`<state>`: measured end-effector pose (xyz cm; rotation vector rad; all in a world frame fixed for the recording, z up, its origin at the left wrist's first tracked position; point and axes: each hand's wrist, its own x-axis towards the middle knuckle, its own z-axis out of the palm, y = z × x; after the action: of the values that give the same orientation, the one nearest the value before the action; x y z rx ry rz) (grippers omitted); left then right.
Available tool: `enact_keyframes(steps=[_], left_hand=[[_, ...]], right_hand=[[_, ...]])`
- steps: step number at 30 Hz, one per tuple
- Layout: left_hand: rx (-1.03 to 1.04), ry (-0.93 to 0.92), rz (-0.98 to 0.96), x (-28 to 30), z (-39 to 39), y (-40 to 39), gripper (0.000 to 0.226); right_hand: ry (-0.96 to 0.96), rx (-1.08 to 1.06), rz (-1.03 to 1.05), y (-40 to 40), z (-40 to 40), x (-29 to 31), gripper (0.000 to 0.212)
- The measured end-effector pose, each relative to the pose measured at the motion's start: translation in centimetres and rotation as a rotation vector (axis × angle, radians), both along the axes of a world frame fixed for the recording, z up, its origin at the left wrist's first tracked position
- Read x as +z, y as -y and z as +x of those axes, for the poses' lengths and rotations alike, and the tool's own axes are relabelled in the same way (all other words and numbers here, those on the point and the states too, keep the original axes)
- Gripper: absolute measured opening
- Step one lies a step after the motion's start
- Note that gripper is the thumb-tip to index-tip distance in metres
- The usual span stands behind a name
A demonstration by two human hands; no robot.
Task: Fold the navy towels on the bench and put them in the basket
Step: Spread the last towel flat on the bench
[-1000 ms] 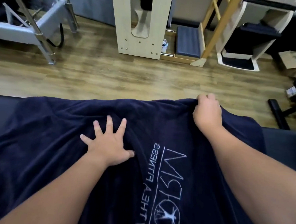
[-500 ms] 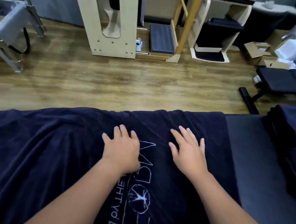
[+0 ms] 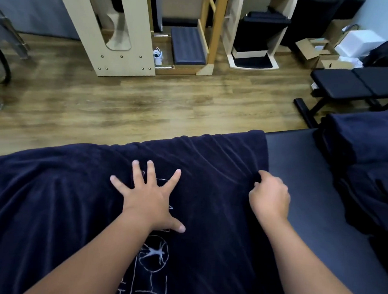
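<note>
A navy towel (image 3: 48, 206) lies spread over the dark bench (image 3: 300, 176), its far edge draped toward the wooden floor (image 3: 123, 106). The left hand (image 3: 150, 201) presses flat on it, fingers splayed, covering part of a white stitched logo (image 3: 154, 265) whose lettering is too cut off to read. The right hand (image 3: 269, 198) pinches a fold of cloth near the towel's right edge. More navy towels (image 3: 366, 139) sit piled at the bench's right end.

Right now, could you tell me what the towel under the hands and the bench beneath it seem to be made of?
Navy towel: soft terry-like cloth, matte and fuzzy, wrinkling in folds. Bench: smooth dark padding, probably vinyl or leather, with a faint sheen.
</note>
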<state>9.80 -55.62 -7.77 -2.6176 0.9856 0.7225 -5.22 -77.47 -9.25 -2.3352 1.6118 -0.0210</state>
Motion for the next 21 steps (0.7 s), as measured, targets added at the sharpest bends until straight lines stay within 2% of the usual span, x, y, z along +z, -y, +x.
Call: enact_keyframes(steps=[3, 6, 10, 12, 17, 21], left_hand=[[-0.023, 0.065, -0.011, -0.2, -1.0, 0.9, 0.138], [-0.027, 0.058, 0.022, -0.2, -1.2, 2.2, 0.143], [-0.039, 0.065, 0.056, 0.1, -1.4, 3.1, 0.148], [-0.027, 0.047, 0.044, 0.0, -1.6, 3.3, 0.148], [-0.050, 0.006, -0.091, -0.6, -4.5, 6.4, 0.125], [-0.003, -0.043, -0.063, -1.1, -5.8, 9.9, 0.125]], right_hand=[[0.062, -0.021, -0.059, 2.7, -0.2, 0.6, 0.026], [0.049, -0.031, -0.018, 4.6, -0.5, 0.8, 0.031], [-0.041, 0.158, -0.031, 5.2, 0.3, 0.2, 0.012], [-0.030, 0.149, -0.078, 6.9, 0.8, 0.1, 0.007], [0.045, 0.014, -0.139, 13.2, 2.8, 1.9, 0.024], [-0.007, 0.116, -0.189, 15.2, 3.6, 1.2, 0.024]])
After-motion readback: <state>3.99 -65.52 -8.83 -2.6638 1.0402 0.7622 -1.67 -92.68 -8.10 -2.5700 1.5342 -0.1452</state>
